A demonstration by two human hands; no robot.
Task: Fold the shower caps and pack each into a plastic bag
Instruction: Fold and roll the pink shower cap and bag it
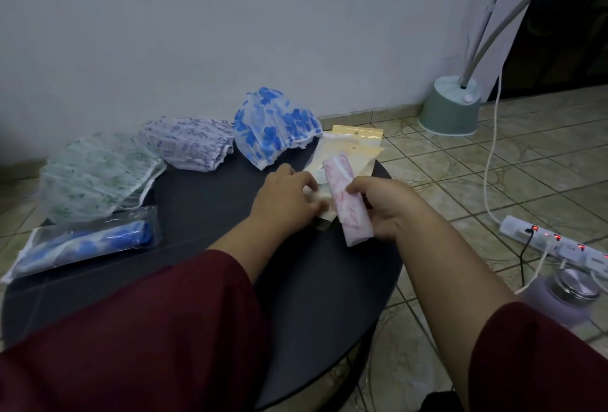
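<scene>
My right hand [385,207] grips a folded pink-patterned shower cap [348,204], a long narrow bundle held over the round dark table [204,201]. Just left of it, my left hand [286,198] pinches the near end of a plastic bag [348,152] from a small cream pile at the table's far right. Three unfolded caps lie along the back: a blue-flowered one [273,125], a purple-printed one [187,142] and a green-printed one [95,175]. At the left, a clear bag holding a folded blue cap [88,244] lies flat.
The table stands on a tiled floor by a white wall. A lamp base [450,109] sits at the back right, with its cord running to a power strip [559,244] on the floor. A lilac bottle [566,293] stands near the table's right side.
</scene>
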